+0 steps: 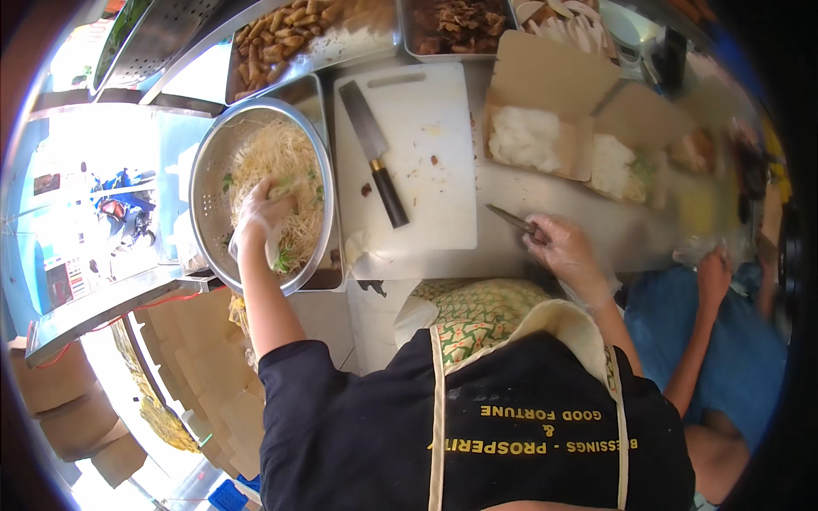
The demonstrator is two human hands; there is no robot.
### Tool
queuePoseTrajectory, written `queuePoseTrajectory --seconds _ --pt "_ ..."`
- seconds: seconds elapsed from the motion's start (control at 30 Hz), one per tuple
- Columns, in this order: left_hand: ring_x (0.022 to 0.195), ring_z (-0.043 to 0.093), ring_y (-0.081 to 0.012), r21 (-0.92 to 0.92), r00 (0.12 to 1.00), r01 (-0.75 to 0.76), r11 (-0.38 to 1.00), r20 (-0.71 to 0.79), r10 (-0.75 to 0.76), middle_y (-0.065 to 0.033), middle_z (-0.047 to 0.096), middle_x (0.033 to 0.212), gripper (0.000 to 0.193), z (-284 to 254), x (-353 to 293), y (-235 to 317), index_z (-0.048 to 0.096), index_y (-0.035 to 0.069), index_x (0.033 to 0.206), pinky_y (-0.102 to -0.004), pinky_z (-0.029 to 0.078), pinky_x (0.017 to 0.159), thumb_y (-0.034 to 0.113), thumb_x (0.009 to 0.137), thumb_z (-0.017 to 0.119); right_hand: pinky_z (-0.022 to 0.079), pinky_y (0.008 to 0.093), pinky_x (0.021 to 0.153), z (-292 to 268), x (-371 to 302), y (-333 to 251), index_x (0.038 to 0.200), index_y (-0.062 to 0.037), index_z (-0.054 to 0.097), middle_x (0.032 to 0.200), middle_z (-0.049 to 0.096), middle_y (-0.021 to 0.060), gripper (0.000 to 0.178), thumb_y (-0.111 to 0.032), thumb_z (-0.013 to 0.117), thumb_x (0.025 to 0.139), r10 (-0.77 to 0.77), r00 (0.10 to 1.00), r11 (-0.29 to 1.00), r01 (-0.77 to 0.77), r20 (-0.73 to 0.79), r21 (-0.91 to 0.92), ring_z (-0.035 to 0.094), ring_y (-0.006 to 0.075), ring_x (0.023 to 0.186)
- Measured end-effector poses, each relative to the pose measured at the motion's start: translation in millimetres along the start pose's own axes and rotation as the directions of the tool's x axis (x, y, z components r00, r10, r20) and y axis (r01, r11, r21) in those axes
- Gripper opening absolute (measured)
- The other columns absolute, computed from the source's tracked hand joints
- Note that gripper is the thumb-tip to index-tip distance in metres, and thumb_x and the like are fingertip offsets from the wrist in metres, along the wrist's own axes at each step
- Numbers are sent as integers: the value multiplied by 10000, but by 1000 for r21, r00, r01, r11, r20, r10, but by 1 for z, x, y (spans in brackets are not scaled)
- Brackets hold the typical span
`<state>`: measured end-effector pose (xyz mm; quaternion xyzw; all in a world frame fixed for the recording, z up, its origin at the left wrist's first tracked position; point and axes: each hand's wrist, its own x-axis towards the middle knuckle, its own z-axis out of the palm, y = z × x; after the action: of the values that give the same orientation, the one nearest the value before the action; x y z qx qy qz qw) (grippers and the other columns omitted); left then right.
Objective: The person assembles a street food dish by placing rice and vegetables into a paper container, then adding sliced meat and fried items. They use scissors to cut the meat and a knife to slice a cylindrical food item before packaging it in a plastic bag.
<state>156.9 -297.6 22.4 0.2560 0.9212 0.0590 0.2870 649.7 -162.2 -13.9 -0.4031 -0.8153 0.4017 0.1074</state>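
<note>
My left hand (pixel 266 211), in a clear plastic glove, reaches into a metal colander (pixel 203 183) piled with pale bean sprouts (pixel 277 153) and bits of green leaf. Its fingers curl into the sprouts, their tips partly buried. Over the steel counter, my gloved right hand (pixel 562 247) grips a pair of scissors (pixel 511 218), the narrow pointed blades facing left and the handles mostly covered. Between my hands lies a white cutting board (pixel 439 179) with a black-handled cleaver (pixel 375 157) on it. An open cardboard box (pixel 554 72) beyond my right hand holds soft white food (pixel 524 136).
Trays of browned fried pieces (pixel 277 43) and dark cooked meat (pixel 456 25) line the back, with pale slices (pixel 567 30) beside them. A second box with white food (pixel 613 166) and greens sits at right. A co-worker's hand (pixel 714 268) is close by on the right.
</note>
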Motion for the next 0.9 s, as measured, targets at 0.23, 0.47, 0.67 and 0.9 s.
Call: queuePoseTrajectory --seconds 0.23,0.47,0.67,0.9 --pt "979 606 -148 -373 879 -446 813 -356 318 -32 669 1084 418 -12 -4 -78 622 157 1283 -303 486 824 176 879 731 508 415 711 -3 -3 14 963 -106 619 808 646 81 220 -129 740 781 -83 994 994 88 71 -62 642 308 773" --pt "1021 597 -180 -802 876 -481 354 -422 233 -56 631 1124 380 -57 -82 19 599 60 1228 -334 486 896 147 883 732 521 397 693 -25 -9 49 990 -95 647 867 683 88 235 -115 759 785 -124 991 988 119 -41 -103 668 292 769" --pt "1106 575 -230 -733 550 -679 27 -484 681 -92 609 1206 460 37 -85 162 576 66 1268 -386 493 952 220 868 744 519 457 726 -43 -26 78 956 -119 656 840 675 99 177 -219 714 822 -67 990 995 57 -124 -85 654 346 808" --pt "991 652 -208 -971 694 -80 223 107 712 -89 688 1076 357 209 -58 311 604 114 1137 -349 565 850 132 836 796 502 456 694 -60 -58 102 929 -107 641 817 659 113 167 -170 721 797 23 986 1000 -22 -163 8 641 356 788"
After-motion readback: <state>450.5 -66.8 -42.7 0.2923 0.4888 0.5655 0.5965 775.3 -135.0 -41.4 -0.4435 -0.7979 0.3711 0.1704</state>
